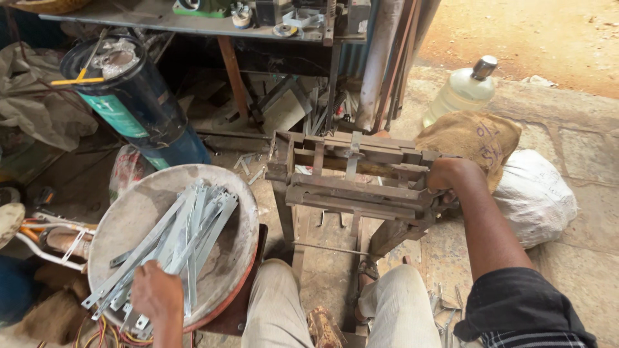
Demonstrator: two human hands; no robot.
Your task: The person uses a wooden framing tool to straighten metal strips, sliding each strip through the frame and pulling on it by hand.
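My left hand (pixel 155 293) rests at the near edge of a round, dusty metal pan (pixel 132 212), its fingers on the ends of several flat metal strips (pixel 184 229) piled across the pan. My right hand (pixel 449 177) grips the right end of a rusty iron press-like machine (pixel 354 183) that stands on the floor in front of me. My knees in light trousers sit below the machine. Whether the left hand is closed on a strip is hidden by the back of the hand.
A dark blue barrel (pixel 132 106) leans at the upper left. A plastic bottle (pixel 461 90), a brown sack (pixel 471 138) and a white sack (pixel 535 193) lie at the right. A cluttered shelf (pixel 193 19) runs along the top. Bent metal pieces (pixel 445 306) lie by my right knee.
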